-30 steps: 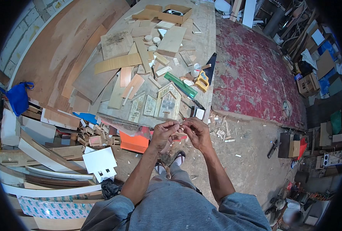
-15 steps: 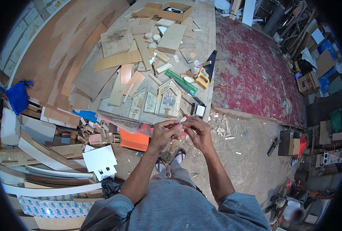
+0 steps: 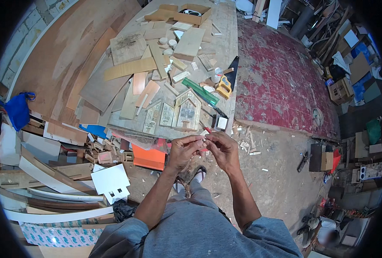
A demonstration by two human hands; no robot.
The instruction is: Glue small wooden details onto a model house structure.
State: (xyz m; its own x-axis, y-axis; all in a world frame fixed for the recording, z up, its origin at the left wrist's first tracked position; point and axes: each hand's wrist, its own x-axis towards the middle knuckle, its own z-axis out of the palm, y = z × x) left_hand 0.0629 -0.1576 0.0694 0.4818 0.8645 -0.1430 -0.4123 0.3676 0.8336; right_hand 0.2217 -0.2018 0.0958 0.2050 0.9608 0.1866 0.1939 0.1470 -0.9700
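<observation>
My left hand (image 3: 185, 150) and my right hand (image 3: 221, 148) meet just off the front edge of the workbench. Their fingertips pinch a tiny pale piece (image 3: 204, 139) between them; it is too small and too covered to tell its kind. On the bench just beyond lie flat wooden house shapes: a framed house (image 3: 187, 112) with a peaked roof, and two slimmer house cutouts (image 3: 167, 115) at its left. A green ruler-like strip (image 3: 200, 91) slants behind them. Close to the bench corner sits a small white-topped block (image 3: 221, 123).
A handsaw with a yellow handle (image 3: 224, 87) lies at the bench's right edge. Wood offcuts (image 3: 130, 69) and a cardboard box (image 3: 195, 14) cover the bench (image 3: 223, 38). An orange box (image 3: 148, 157) stands below its front edge. Scraps litter the floor at left and right.
My two hands stay together at the same place, with the fingers shifting slightly around the small piece. The whole view has moved a little; the things on the bench lie as before.
</observation>
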